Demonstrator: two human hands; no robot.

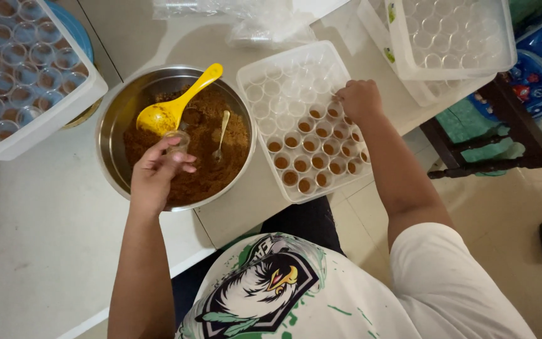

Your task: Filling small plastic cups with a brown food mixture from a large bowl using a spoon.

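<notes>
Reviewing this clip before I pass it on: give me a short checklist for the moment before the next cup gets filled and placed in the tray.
1. Left hand holds a small clear cup over the steel bowl: ok.
2. Brown powder left in the bowl: ok, plenty.
3. Scooping tools within reach: ok; yellow spoon and small metal spoon both lie in the powder.
4. Free places in the white tray: ok; near rows hold filled cups, far rows look unfilled.
5. Right hand steadying the tray: ok, it rests at the tray's far right side.
6. Whether the held cup is empty: cannot tell.
</notes>
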